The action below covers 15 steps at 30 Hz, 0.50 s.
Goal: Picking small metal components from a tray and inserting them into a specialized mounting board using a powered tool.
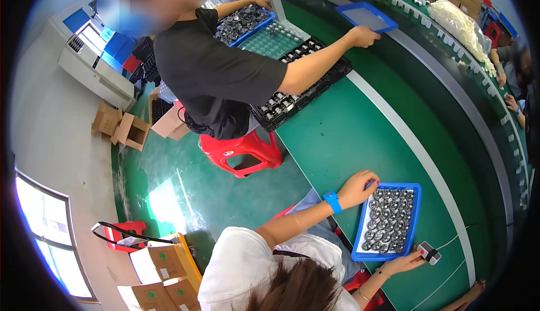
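Observation:
Neither of my hands can be made out. Below the middle, a co-worker in a white shirt (pixel 236 255) has one hand (pixel 360 188) at the upper left corner of a blue tray (pixel 417 215). Rows of small shiny round metal parts (pixel 388 221) fill that tray. The same person's other hand (pixel 402 264) reaches a small white and black device (pixel 430 253) with a thin cable. Farther up, a co-worker in black (pixel 219 63) holds out an empty-looking blue tray (pixel 365 17). A third hand (pixel 477 289) enters at the lower right; whose it is cannot be told.
A curved conveyor (pixel 450 108) runs beyond the green table (pixel 337 136). Trays of dark parts (pixel 244 24) and a black crate (pixel 275 114) stand at the top. A red stool (pixel 242 153), cartons (pixel 154 263) and a yellow cart (pixel 192 269) occupy the floor. Other people work at far right.

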Tool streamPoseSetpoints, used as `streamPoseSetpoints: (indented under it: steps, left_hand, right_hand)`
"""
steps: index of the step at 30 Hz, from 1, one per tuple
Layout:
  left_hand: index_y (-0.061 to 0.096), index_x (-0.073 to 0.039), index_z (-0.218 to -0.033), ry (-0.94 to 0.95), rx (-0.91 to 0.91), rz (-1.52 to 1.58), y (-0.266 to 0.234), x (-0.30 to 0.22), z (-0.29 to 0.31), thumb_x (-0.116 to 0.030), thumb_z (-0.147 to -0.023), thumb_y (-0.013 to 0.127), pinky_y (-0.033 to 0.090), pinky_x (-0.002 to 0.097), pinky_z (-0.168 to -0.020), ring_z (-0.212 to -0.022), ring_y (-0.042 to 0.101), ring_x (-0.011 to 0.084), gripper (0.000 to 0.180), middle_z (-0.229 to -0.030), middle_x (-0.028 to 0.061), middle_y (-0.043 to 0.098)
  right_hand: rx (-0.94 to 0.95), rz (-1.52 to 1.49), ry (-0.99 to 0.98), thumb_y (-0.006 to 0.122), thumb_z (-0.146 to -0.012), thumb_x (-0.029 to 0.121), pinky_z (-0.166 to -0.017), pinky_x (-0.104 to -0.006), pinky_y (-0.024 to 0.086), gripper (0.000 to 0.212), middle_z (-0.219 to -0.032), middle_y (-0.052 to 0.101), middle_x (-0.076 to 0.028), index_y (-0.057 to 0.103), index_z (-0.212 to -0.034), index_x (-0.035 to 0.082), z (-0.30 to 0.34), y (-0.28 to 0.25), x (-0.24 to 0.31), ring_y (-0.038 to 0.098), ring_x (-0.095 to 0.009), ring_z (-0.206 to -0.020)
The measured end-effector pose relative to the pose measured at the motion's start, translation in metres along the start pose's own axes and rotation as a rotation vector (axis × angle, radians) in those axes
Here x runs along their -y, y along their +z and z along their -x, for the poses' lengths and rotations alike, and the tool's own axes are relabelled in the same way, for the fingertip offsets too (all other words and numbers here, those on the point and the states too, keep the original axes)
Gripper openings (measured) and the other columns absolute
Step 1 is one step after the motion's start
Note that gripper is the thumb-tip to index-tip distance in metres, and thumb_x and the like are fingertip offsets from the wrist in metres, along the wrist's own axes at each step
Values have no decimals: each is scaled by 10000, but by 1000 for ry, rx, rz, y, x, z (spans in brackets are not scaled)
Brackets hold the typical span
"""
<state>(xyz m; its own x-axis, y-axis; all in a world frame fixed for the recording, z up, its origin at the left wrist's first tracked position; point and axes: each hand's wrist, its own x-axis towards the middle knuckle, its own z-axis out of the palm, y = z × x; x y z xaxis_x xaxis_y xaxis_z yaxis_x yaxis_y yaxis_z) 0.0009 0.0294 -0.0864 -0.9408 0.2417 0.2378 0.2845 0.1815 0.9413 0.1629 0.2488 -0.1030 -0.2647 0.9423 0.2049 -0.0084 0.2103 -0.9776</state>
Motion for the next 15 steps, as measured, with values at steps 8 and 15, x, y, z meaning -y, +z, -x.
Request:
streamPoseSetpoints:
  steps: [8,15]
  left_hand:
    - [568,-21,-908,-68,32,53,-4,-12,5,-135,-866,575,460,368,-693,-783,571,276,122,-856,135,573]
    - [554,-35,-934,67,18,-46,-1,-11,8,-116,-874,569,446,386,-723,-825,554,304,102,-880,133,569]
  right_hand:
    - [53,-46,-63,409,-1010,239,-920,-351,436,418,-1178,532,-215,383,-1279,-79,-16,-12,-22,549,-244,-1018]
    - [55,-48,-89,404,-1012,236,-898,-341,433,406,-1158,542,-199,389,-1276,-71,-18,-16,-27,546,-230,-987]
